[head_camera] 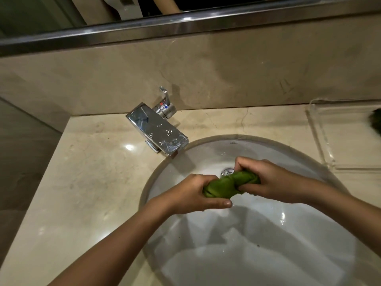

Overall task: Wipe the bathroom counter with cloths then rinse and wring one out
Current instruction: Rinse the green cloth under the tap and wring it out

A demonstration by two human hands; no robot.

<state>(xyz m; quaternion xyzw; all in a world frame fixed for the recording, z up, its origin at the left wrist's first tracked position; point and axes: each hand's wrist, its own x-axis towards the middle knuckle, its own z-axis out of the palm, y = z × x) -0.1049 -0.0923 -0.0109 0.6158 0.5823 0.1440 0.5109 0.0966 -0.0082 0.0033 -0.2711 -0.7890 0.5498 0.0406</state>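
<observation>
Fingers of the left hand (193, 193) are curled round the near end of a green cloth (228, 185), the thumb (223, 203) lying beneath it. Fingers of the right hand (266, 180) are curled round the far end, knuckles uppermost. The cloth is bunched and twisted into a short, thick roll between the two fists, which nearly touch. It is held in the air above the white sink (268, 254), just in front of the metal drain (226, 172). Both forearms enter from the lower edge, the left crossing the counter (82, 193), the right crossing the basin rim. A square chrome faucet (158, 131) with a raised lever handle (165, 96) stands on the counter behind and to the left of the basin, its spout reaching the rim. A clear tray (329, 141) rests on the counter at the right, with a dark green object (376, 120) cut off by the frame's edge. A marble backsplash (206, 69) rises behind, topped by a metal-framed mirror (185, 21).
</observation>
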